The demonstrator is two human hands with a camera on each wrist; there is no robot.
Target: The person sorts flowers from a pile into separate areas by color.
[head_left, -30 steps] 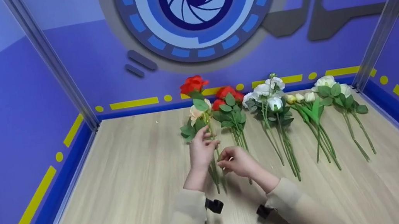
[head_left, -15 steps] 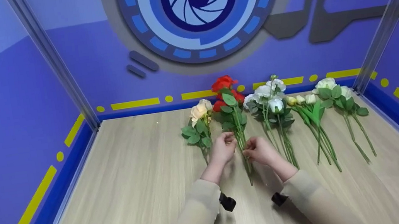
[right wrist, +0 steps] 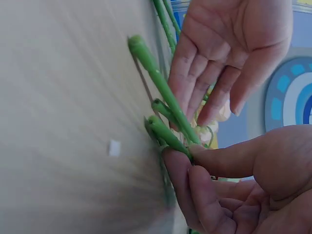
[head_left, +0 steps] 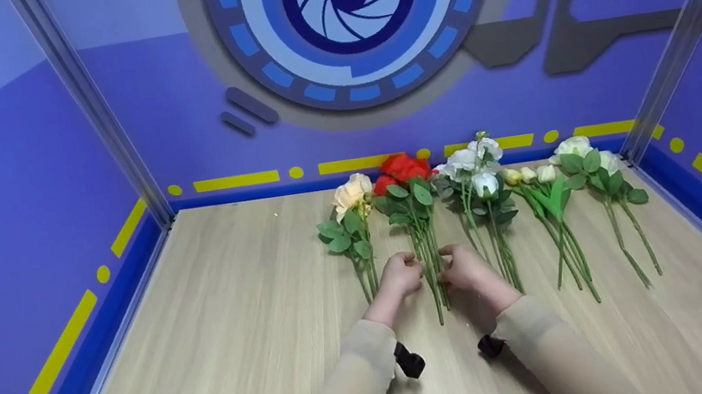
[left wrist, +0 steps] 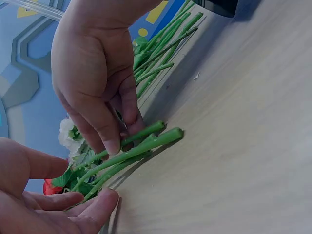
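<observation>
Red roses [head_left: 403, 170] lie together at the back middle of the table, their green stems running toward me. My right hand [head_left: 467, 268] is at the right of these stems; in the right wrist view its thumb and fingers [right wrist: 179, 170] pinch one rose stem [right wrist: 161, 124]. On the other side is my left hand [head_left: 400, 276], its fingers loosely extended beside the bundle. The left wrist view shows the cut stem ends [left wrist: 168, 139] lying between both hands. Whether the left fingertips touch a stem I cannot tell.
Peach roses [head_left: 353, 195] lie left of the red ones. To the right are white flowers [head_left: 475, 162], pale tulips [head_left: 530, 174] and cream roses [head_left: 574, 148]. Blue-purple panels [head_left: 176, 125] enclose the wooden table [head_left: 238, 323] at the back and sides.
A red rose held above the peach roses has moved right and come down onto the other red roses. Both hands moved right with it, and the left fingers now lie loose beside the stems.
</observation>
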